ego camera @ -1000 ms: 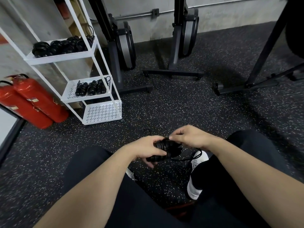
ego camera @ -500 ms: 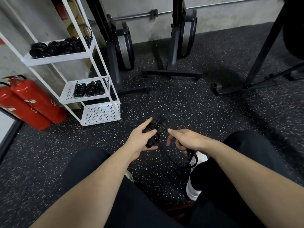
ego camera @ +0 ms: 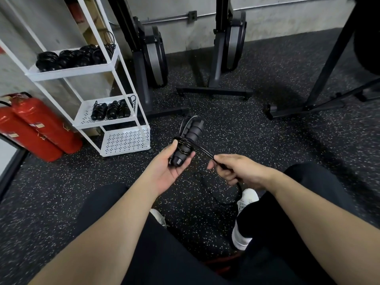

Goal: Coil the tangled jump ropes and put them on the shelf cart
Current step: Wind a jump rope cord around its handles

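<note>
Holding: my left hand (ego camera: 170, 167) grips the jump rope handles (ego camera: 186, 144), thumb on the near side and fingers curled under them; a few turns of cord are wound round the handles
Pinching: my right hand (ego camera: 236, 171) clasps the loose cord (ego camera: 205, 153) between thumb and fingers; the cord runs taut from the handles to this hand, then hangs in a loop (ego camera: 230, 197) toward the floor
Change from a second ago: the hands were then together over the bundle; now they are apart, the handles are raised and tipped away from me, and a length of cord is drawn out between them
Change from half a second ago: the right hand has moved further right of the handles; the slack loop below it is smaller
Shelf cart (ego camera: 115, 64): white, three tiers, to my left, well apart from the hands
Top tier: a row of black coiled ropes (ego camera: 72, 58) filling it
Middle tier: three coiled ropes (ego camera: 111, 110) side by side
Bottom tier (ego camera: 125, 140): perforated wall showing; I cannot tell its contents
Beside the cart: two red fire extinguishers (ego camera: 35, 128) leaning at the wall
</note>
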Demonstrator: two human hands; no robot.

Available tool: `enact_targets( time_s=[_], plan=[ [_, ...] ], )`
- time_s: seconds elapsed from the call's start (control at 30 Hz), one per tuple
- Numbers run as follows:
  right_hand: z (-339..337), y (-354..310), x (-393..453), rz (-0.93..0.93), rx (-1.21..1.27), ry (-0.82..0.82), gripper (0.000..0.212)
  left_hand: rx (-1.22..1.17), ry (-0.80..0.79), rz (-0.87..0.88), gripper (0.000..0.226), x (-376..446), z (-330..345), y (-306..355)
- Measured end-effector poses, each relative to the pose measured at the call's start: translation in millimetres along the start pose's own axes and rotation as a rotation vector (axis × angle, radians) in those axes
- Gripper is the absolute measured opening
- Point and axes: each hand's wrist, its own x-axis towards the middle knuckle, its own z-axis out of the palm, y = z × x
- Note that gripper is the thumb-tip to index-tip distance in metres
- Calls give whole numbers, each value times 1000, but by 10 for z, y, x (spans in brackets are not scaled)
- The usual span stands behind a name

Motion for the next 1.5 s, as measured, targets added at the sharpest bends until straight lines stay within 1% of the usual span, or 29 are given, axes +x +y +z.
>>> enact_targets(
  time_s=[0.07,0.1,0.17,0.23,0.27,0.33,0.4,0.47,0.5,0.53,0.6,0.63,0.67,0.7,0.77,0.83,0.9,0.97,1.03,1.1,1.13,1.17,1.2,1.23,1.27,1.3,1.37,1.43,1.5],
  plan=[
    [-23,17,10,-16,36,-4,36,-10,-11,3,40,-25,1,28],
    [-30,17,8,-23,23,-12,36,-8,-19,-1,42,-37,-7,36],
    [-42,6,-9,-1,-90,-26,45,9,-53,-21,52,-46,-26,46],
    [-66,-3,-20,87,-266,22,61,57,-90,-57,59,-65,-44,51],
    [-67,-19,-34,140,-341,55,65,94,-97,-77,60,-80,-46,47],
    [-61,-39,-57,209,-399,109,63,166,-95,-118,53,-121,-28,38],
    [-65,-35,-58,232,-386,142,60,225,-104,-148,43,-155,-8,40],
    [-77,-39,-57,251,-341,190,66,291,-138,-180,34,-179,-5,58],
    [-94,-32,-54,257,-317,206,61,339,-168,-206,30,-186,-7,68],
    [-114,-13,-45,242,-298,193,49,395,-208,-238,27,-187,-12,71],
    [-168,24,-24,191,-250,156,16,547,-301,-309,25,-189,-16,53],
    [-187,47,-9,187,-186,144,2,639,-346,-337,22,-187,-18,34],
    [-197,72,4,198,-120,130,11,721,-383,-355,20,-179,-24,13],
    [-204,95,16,221,-79,110,16,779,-408,-366,18,-171,-27,-7],
    [-198,112,28,247,-46,88,16,822,-431,-379,17,-153,-31,-10],
    [-174,86,25,259,-1,72,24,856,-452,-391,19,-135,-46,4],
    [-146,48,3,271,-18,82,26,912,-452,-395,24,-127,-68,-4],
    [-128,68,10,301,-130,81,24,982,-423,-405,31,-120,-84,-44],
    [-97,101,32,318,-182,62,24,1097,-379,-399,38,-100,-102,-106],
    [-63,131,64,338,-129,65,26,1205,-328,-370,47,-73,-101,-156],
    [-46,123,63,347,-104,67,27,1246,-308,-350,56,-62,-89,-171],
    [-31,112,57,352,-87,61,27,1289,-299,-335,70,-49,-76,-180],
    [-17,95,41,348,-87,45,27,1346,-306,-329,87,-37,-64,-184],
    [-6,87,28,330,-105,16,26,1439,-327,-322,98,-26,-47,-185],
    [8,75,9,306,-134,-20,26,1570,-354,-303,101,-11,-39,-188],
    [24,68,-5,282,-162,-51,26,1713,-380,-264,99,13,-40,-199],
    [54,66,-11,255,-186,-67,22,1922,-414,-169,84,68,-57,-238],
    [75,79,6,238,-168,-40,24,2005,-376,-107,69,93,-65,-275],
    [89,86,19,212,-143,-3,21,2007,-310,-71,65,97,-64,-296]
  ],
)
